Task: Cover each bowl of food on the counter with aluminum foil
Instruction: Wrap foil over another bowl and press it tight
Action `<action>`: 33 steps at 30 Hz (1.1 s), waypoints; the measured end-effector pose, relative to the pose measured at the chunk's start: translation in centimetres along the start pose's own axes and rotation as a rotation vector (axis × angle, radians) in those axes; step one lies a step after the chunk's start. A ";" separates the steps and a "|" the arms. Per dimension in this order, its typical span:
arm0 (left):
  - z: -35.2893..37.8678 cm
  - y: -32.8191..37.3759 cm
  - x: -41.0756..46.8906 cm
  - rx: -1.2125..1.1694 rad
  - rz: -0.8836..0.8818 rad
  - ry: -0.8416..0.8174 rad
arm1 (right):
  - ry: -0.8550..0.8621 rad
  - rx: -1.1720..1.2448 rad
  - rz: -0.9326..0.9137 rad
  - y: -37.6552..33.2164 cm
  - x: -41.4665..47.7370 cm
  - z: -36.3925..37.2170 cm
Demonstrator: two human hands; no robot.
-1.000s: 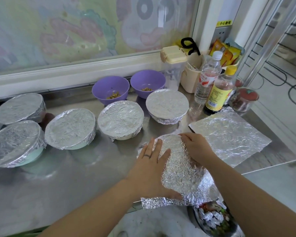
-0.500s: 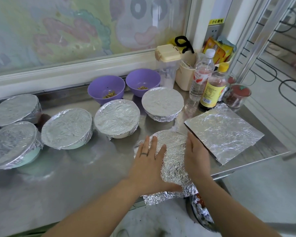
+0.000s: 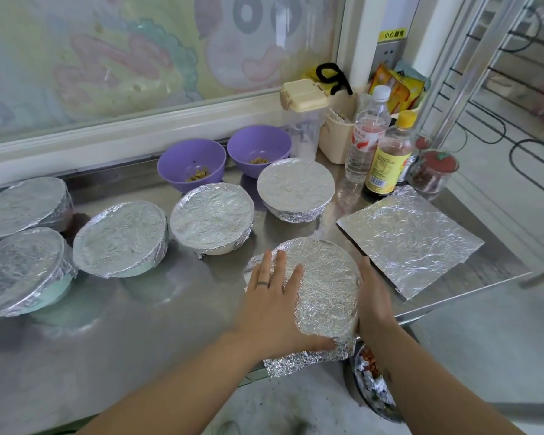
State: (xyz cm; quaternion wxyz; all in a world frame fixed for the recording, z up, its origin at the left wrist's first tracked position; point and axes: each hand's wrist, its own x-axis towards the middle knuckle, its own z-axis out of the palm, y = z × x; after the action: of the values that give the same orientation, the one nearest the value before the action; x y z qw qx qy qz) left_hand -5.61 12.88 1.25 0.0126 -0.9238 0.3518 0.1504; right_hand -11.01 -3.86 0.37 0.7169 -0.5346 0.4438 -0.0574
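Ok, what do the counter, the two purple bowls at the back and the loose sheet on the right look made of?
Counter: probably stainless steel, brushed finish; it shows dull, blurred grey reflections.
Purple bowls: likely plastic, though the look leaves that open; uniform colour, soft sheen.
Loose sheet: aluminium foil; shiny silver, thin, finely creased all over.

Place: kitchen, food-preparation corner.
Surface: stainless-steel tabletop [image 3: 123,334].
Dishes: foil-covered bowls [image 3: 212,215]; purple bowls [image 3: 191,158] holding scraps of food.
Supplies: sauce bottle [image 3: 387,164], seasoning packets [image 3: 398,89], lidded jar [image 3: 434,171].
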 end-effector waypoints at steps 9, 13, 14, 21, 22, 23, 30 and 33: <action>0.3 2.5 0.2 -0.091 -0.169 0.047 | 0.158 -0.175 -0.441 0.3 -1.9 1.6; 0.2 2.6 0.2 -0.081 -0.172 0.033 | 0.206 -0.103 -0.365 2.1 -0.8 1.5; 0.3 2.6 0.2 -0.085 -0.177 0.036 | 0.187 -0.075 -0.336 2.4 -0.6 1.3; 0.5 2.6 0.3 -0.083 -0.177 0.039 | 0.129 0.049 -0.174 2.8 -0.2 1.0; 0.5 2.6 0.3 -0.081 -0.172 0.032 | 0.099 0.045 -0.127 2.8 -0.2 0.7; 0.5 2.6 0.3 -0.072 -0.166 0.024 | 0.071 0.016 -0.107 2.8 0.0 0.3; 1.0 2.0 0.4 0.021 -0.114 0.034 | -0.062 -0.749 -0.779 -4.8 2.4 1.0; 0.9 1.9 0.4 0.005 -0.098 0.033 | -0.352 -1.122 -0.760 -5.8 4.8 3.4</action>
State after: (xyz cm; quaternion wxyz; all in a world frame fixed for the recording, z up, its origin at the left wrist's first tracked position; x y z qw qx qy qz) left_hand -6.76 11.32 0.44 0.0167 -0.9422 0.3069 0.1336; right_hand -3.52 -6.52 2.48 0.3242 -0.9435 0.0660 0.0209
